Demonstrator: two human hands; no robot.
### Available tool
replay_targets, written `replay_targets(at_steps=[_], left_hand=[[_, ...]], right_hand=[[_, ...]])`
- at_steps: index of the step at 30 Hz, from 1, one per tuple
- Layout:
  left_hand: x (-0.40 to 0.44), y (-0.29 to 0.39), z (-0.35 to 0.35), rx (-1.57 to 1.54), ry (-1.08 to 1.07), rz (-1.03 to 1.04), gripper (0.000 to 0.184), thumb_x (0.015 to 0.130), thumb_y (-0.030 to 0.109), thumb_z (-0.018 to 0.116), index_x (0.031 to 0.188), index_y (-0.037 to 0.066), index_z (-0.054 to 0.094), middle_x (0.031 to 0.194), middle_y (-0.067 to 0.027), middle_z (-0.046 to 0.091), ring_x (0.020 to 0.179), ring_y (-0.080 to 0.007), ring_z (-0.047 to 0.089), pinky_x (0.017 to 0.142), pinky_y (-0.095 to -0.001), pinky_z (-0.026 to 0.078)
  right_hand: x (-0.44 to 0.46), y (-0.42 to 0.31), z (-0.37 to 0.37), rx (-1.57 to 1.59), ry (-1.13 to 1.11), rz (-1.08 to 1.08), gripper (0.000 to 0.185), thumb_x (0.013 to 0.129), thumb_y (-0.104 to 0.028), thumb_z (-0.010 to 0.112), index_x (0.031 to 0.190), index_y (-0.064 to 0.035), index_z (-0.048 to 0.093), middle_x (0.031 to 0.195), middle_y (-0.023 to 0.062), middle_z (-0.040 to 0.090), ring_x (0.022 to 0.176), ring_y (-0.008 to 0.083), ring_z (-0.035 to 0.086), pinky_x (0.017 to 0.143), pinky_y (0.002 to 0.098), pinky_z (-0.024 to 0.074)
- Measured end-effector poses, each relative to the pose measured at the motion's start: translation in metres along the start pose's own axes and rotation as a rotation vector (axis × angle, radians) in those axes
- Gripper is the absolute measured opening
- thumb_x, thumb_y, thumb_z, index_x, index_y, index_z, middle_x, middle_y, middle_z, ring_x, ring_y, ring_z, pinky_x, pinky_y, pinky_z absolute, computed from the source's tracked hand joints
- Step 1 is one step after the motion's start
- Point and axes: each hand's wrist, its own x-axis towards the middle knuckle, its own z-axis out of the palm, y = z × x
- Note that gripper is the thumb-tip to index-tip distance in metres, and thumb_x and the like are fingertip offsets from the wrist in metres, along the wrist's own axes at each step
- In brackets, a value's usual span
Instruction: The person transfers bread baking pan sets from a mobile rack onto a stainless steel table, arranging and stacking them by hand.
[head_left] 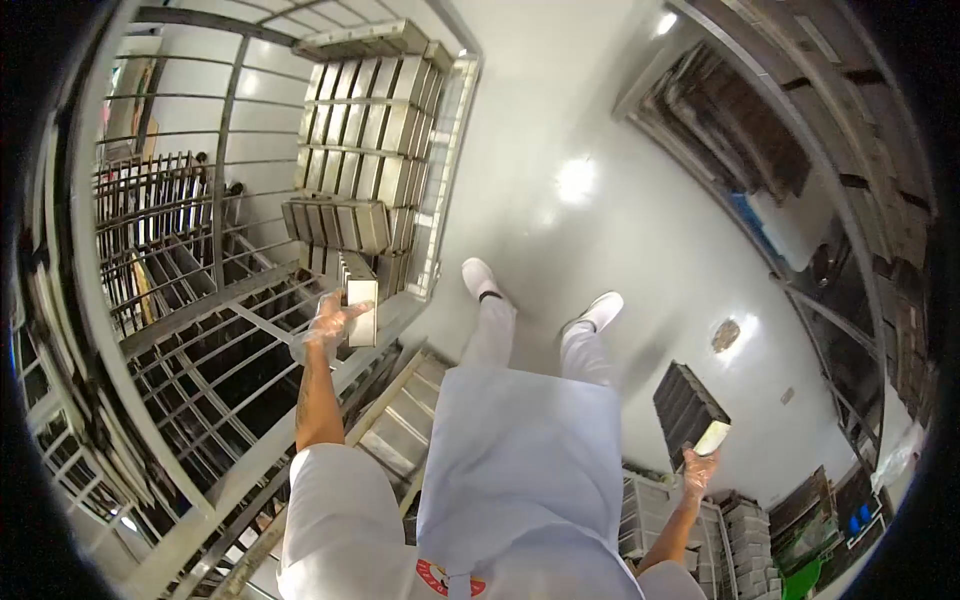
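My left hand (330, 322), in a clear plastic glove, is closed on the end of a metal loaf pan set (362, 312), seen nearly end-on. It is beside a tall stack of similar loaf pan sets (365, 130). Out to the other side, my right hand (700, 466), also gloved, grips a second loaf pan set (688, 408) by its near end. That set is darker, with several compartments side by side, and hangs tilted above the floor. Fingers under both sets are partly hidden.
A metal rack (225, 170) with bars stands on the left. More pans (405, 420) lie low beside my left leg, and further stacks (745, 540) stand at lower right. Dark-loaded shelving (740, 120) lines the right. The pale floor (540, 130) has a brown drain (726, 335).
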Motion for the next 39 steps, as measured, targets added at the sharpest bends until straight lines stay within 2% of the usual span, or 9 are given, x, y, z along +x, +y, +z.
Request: replay_targets(at_steps=[7,10,12,15,19,22,26,28,39], left_hand=[[-0.179,0.107,0.037,-0.702,0.083,0.196,0.070,0.086,0.044,0.066,0.137,0.000,0.049,0.127,-0.0186,0.058,0.117,-0.0289,0.057,0.097,-0.0410,0.045],[-0.180,0.093,0.074,-0.909,0.246,0.188,0.079,0.091,0.055,0.053,0.143,-0.002,0.040,0.123,-0.0189,0.058,0.113,-0.0289,0.057,0.086,-0.0444,0.048],[-0.173,0.081,0.086,-0.706,0.277,0.274,0.084,0.092,0.061,0.049,0.143,-0.004,0.040,0.114,-0.0168,0.064,0.064,-0.0180,0.061,0.046,-0.0317,0.045],[-0.205,0.170,0.113,-0.884,0.169,0.307,0.084,0.091,0.068,0.043,0.153,0.014,0.028,0.148,-0.0183,0.039,0.117,-0.0272,0.056,0.083,-0.0414,0.051],[-0.175,0.252,0.157,-0.829,0.003,0.278,0.097,0.084,0.073,0.052,0.154,0.013,0.023,0.162,-0.0127,0.011,0.149,-0.0328,0.011,0.117,-0.0500,0.019],[-0.135,0.295,0.199,-0.654,-0.061,0.339,0.101,0.082,0.072,0.056,0.155,0.010,0.022,0.162,-0.0141,0.012,0.147,-0.0349,0.017,0.118,-0.0501,0.015],[-0.137,0.334,0.261,-0.595,-0.214,0.579,0.092,0.086,0.057,0.065,0.144,-0.008,0.036,0.149,-0.0192,0.039,0.132,-0.0313,0.043,0.110,-0.0410,0.033],[-0.140,0.351,0.285,-0.325,-0.050,0.477,0.068,0.086,0.044,0.073,0.116,-0.014,0.057,0.106,-0.0176,0.064,0.090,-0.0264,0.060,0.083,-0.0399,0.050],[-0.205,0.427,0.408,-0.112,-0.166,0.497,0.060,0.092,0.040,0.064,0.130,-0.005,0.051,0.124,-0.0128,0.056,0.111,-0.0240,0.053,0.098,-0.0364,0.040]], right_hand=[[-0.013,0.005,-0.034,-0.075,0.117,-0.026,0.072,0.065,-0.028,0.082,0.125,-0.0022,0.051,0.108,0.0160,0.066,0.097,0.0299,0.063,0.086,0.0396,0.0502],[-0.024,0.020,-0.047,-0.068,0.234,-0.108,0.077,0.066,-0.035,0.080,0.129,-0.0032,0.051,0.116,0.0195,0.065,0.108,0.0349,0.062,0.094,0.0407,0.0492],[-0.049,0.001,-0.058,0.018,0.255,0.150,0.080,0.065,-0.041,0.079,0.130,-0.0032,0.051,0.118,0.0212,0.065,0.111,0.0368,0.061,0.096,0.0410,0.0487],[-0.071,-0.001,-0.084,0.218,0.401,0.249,0.077,0.062,-0.038,0.078,0.127,-0.0022,0.053,0.116,0.0212,0.065,0.109,0.0366,0.062,0.097,0.0422,0.0479],[-0.086,0.037,-0.098,0.398,0.648,0.302,0.069,0.063,-0.035,0.076,0.120,-0.0011,0.057,0.110,0.0209,0.067,0.103,0.0379,0.064,0.092,0.0433,0.0492],[-0.100,0.083,-0.122,0.521,0.808,0.314,0.063,0.065,-0.033,0.076,0.116,-0.0010,0.059,0.105,0.0193,0.068,0.096,0.0362,0.064,0.086,0.0427,0.0502],[-0.127,0.081,-0.161,0.803,0.994,0.251,0.054,0.066,-0.026,0.076,0.111,-0.0010,0.060,0.095,0.0153,0.068,0.085,0.0309,0.063,0.079,0.0409,0.0503],[-0.114,0.109,-0.172,0.775,1.015,0.303,0.051,0.066,-0.023,0.076,0.110,-0.0009,0.060,0.091,0.0138,0.067,0.082,0.0289,0.062,0.078,0.0401,0.0505],[-0.092,0.089,-0.395,0.308,1.142,0.410,0.047,0.067,-0.022,0.075,0.103,0.0021,0.059,0.092,0.0194,0.067,0.082,0.0324,0.065,0.075,0.0429,0.0513]])
